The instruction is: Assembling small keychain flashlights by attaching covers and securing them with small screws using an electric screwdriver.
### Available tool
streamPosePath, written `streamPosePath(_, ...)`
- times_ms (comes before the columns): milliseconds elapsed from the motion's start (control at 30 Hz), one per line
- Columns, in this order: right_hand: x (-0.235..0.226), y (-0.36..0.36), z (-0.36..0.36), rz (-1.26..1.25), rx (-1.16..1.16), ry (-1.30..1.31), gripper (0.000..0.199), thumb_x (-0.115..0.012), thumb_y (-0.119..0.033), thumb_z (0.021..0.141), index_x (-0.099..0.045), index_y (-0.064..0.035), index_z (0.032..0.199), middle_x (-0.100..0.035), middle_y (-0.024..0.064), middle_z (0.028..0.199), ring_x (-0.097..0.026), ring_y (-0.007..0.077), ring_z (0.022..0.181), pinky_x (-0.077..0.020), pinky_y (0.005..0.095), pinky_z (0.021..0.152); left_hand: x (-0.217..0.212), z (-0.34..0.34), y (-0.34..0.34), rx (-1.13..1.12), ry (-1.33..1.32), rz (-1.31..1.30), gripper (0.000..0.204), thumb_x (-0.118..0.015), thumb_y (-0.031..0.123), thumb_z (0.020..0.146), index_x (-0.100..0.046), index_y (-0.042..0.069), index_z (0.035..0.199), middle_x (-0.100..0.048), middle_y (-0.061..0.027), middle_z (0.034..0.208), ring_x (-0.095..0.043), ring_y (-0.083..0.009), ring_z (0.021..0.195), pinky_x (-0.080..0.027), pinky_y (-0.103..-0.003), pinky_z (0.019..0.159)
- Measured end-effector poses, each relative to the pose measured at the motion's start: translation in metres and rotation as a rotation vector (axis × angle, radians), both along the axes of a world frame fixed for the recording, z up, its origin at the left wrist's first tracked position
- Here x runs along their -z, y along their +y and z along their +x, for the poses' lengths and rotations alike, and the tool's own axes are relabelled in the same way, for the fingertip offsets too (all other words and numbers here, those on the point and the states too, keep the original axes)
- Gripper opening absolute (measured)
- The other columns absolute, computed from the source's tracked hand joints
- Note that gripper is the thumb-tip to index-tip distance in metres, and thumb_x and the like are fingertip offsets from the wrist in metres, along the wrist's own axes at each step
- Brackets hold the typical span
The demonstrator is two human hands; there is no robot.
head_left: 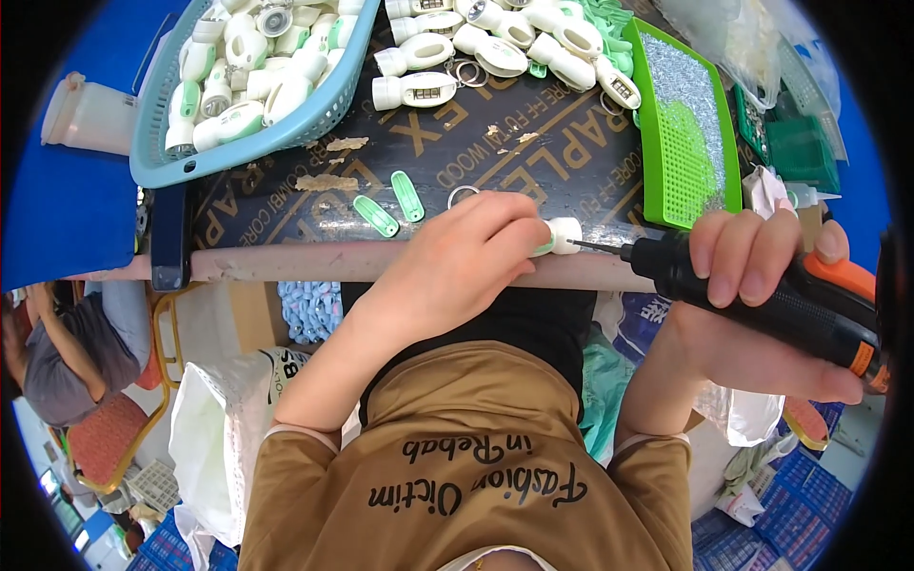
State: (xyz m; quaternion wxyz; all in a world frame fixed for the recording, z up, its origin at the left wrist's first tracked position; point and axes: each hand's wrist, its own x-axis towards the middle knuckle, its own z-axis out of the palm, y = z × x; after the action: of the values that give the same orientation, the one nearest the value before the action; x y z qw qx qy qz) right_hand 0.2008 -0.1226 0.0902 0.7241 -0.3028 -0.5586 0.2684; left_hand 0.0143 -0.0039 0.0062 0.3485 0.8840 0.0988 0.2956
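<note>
My left hand (462, 257) is closed around a small white-and-green flashlight (567, 231) at the table's near edge; its white end sticks out past my fingertips. In my right hand (752, 257) is a black-and-orange electric screwdriver (809, 319), held level and pointing left. Its thin bit (600, 247) meets the flashlight's white end in the picture; whether it sits in a screw I cannot tell. A metal key ring (464, 194) shows just beyond my left hand. Left of that hand lie two light-green oval covers, one upright (407, 196) and one slanted (376, 216).
A blue basket (152, 162) full of similar flashlights stands far left. More flashlights (428, 89) with key rings are heaped at the back beside green parts (609, 33). On the right is a green tray (654, 190) of small screws. Another person (71, 352) sits at the left.
</note>
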Motion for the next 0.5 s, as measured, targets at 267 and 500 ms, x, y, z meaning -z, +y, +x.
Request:
streamPosePath(267,0.005,0.01,-0.002,-0.015,-0.009,-0.002,0.086,-0.054,-0.082,0.065,-0.048,-0.0116,0.114,-0.045,0.0004,0.069,-0.043,0.0115,0.052,-0.0353,0.0281,0.052,0.009,0.0,0.0,-0.011,-0.125,0.073,0.026,-0.077,0.006,0.066,-0.066,0.006,0.089,-0.062,-0.0072,0.092,-0.062,-0.0243,0.076,-0.05,-0.034,0.064)
streamPosePath(500,0.006,0.014,-0.005,-0.028,0.001,0.003,0.085,-0.055,-0.081,0.065,-0.048,-0.0114,0.113,-0.046,0.0003,0.069,-0.044,0.0112,0.052,-0.036,0.0277,0.052,0.008,0.001,0.001,-0.012,-0.126,0.057,0.024,-0.077,0.006,0.065,-0.067,0.005,0.087,-0.064,-0.0087,0.091,-0.064,-0.0245,0.075,-0.051,-0.033,0.063)
